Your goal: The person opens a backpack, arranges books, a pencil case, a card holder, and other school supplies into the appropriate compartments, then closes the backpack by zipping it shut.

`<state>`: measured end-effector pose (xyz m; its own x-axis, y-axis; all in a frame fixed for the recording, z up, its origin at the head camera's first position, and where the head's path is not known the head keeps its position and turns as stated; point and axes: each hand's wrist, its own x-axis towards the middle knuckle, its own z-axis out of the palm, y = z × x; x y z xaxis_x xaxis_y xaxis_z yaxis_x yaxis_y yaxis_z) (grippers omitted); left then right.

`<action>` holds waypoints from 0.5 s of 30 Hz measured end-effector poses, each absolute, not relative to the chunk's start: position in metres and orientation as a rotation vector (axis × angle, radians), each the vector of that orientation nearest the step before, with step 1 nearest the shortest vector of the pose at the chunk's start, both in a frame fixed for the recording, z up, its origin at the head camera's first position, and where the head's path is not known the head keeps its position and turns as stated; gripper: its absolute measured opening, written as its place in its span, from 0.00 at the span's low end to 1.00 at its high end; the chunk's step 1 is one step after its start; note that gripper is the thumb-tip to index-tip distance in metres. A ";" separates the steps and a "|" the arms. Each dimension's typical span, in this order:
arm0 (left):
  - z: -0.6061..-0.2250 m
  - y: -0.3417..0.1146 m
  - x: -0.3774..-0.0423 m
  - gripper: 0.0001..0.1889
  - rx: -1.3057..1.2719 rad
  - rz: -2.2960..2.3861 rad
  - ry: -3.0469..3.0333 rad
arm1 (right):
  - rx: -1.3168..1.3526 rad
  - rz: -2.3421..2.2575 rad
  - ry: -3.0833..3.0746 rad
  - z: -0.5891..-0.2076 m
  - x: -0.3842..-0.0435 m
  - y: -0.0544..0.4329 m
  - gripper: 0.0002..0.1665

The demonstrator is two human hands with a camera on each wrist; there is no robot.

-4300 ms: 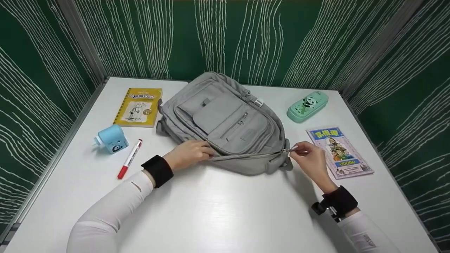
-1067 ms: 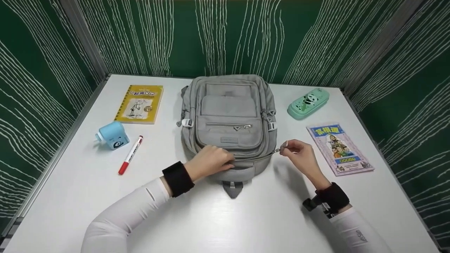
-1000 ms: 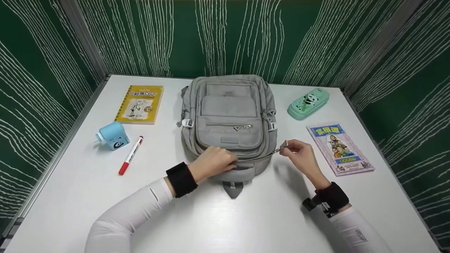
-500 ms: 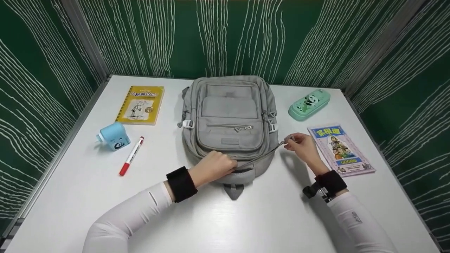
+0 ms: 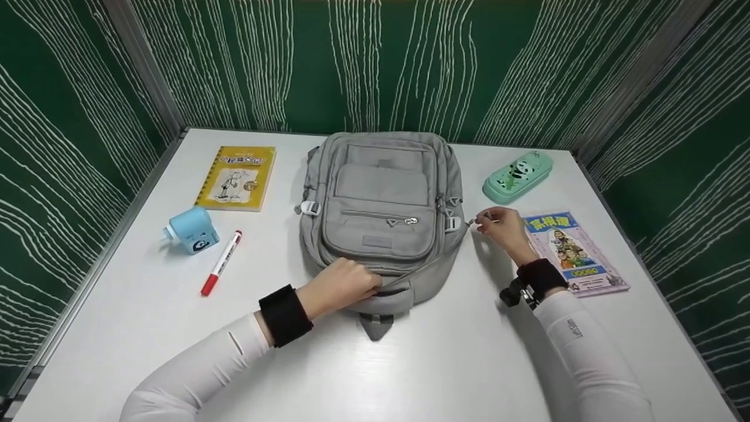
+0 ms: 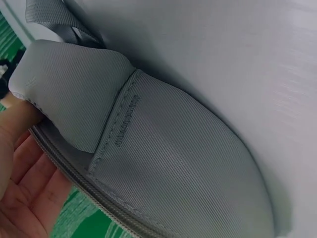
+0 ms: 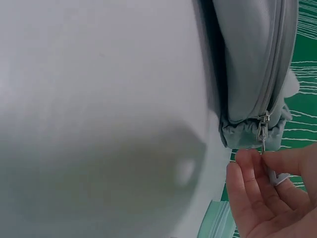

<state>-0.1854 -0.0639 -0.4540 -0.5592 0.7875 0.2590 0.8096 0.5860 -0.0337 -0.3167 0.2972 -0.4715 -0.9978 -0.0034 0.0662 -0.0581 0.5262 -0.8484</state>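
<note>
Both hands on backpack (image 5: 381,199): left hand (image 5: 340,285) grips near end, fingertips hidden; right hand (image 5: 498,225) pinches zipper pull (image 7: 262,130). Long axis runs toward the far wall.

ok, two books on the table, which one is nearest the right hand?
The purple-bordered comic book, lying just right of the right hand that pinches the backpack zipper pull. The yellow book lies far off, left of the backpack.

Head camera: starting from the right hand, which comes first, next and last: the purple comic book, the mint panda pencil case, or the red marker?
From the right hand:
1. Purple comic book, just beside it on the right.
2. Mint panda pencil case, farther back.
3. Red marker, far across on the left.
</note>
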 end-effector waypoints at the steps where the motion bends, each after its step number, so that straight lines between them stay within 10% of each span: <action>1: -0.454 -0.066 -0.185 0.08 -1.322 -0.134 -2.567 | 0.059 1.485 -2.697 -0.473 -0.319 0.297 0.14; 15: -0.457 -0.077 -0.181 0.08 -1.329 -0.123 -2.557 | 0.025 1.266 -2.708 -0.482 -0.339 0.292 0.14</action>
<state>-0.1810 -0.0766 -0.4575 -0.5497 0.7926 0.2639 0.8143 0.5789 -0.0424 -0.3390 0.2920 -0.4822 -0.9883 0.0492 0.1446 -0.0794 0.6433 -0.7615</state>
